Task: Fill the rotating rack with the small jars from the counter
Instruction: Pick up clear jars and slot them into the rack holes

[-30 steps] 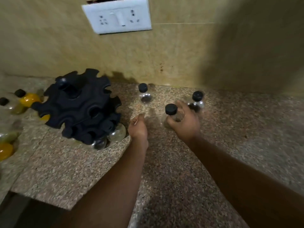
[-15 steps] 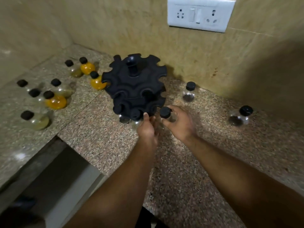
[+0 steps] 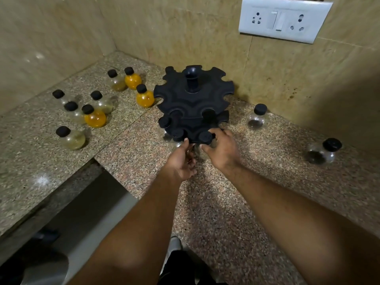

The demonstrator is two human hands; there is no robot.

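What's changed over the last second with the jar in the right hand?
The right hand carried its jar leftward from the counter to the rack's lower front slot, still gripping it. The left hand moved up to the rack's edge. The two jars at right stayed put.

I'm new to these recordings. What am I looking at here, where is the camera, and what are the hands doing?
There is no robot: a person wears a camera on the head, looking down at their own bare hands. On the granite counter stands a black rotating rack with notched tiers. The right hand presses a black-capped small jar into a lower-tier slot; the left hand touches the rack's edge beside it. Eight more jars wait at the left, three holding orange contents, and two clear jars stand at the right.
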